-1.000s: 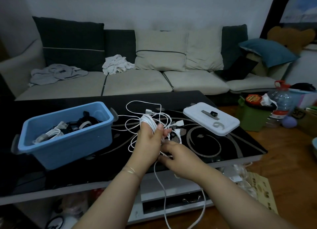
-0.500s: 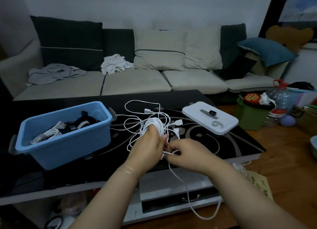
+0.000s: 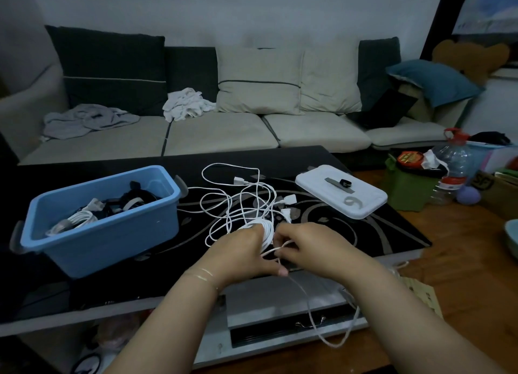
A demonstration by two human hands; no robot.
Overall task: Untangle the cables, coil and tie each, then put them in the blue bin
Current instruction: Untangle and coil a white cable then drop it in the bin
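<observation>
A tangle of white cables [image 3: 241,197] lies on the black glass table [image 3: 364,233], just right of the blue bin [image 3: 112,233]. Inside the bin are several coiled cables, white and black. My left hand [image 3: 241,253] holds a white coil [image 3: 266,229] wound around its fingers. Just to its right, my right hand [image 3: 311,247] pinches a strand of the same white cable. That cable's loose length [image 3: 328,331] hangs in a loop below the table's front edge.
The bin's white lid [image 3: 340,191] lies at the table's right side with cable ties on it. A sofa [image 3: 213,132] with clothes stands behind. A water bottle [image 3: 451,166], bags and boxes crowd the floor at right.
Both hands have dropped lower and nearer the table's front edge. My right hand has swung from under the coil to its right side, drawing in cable, and the hanging loop is shorter.
</observation>
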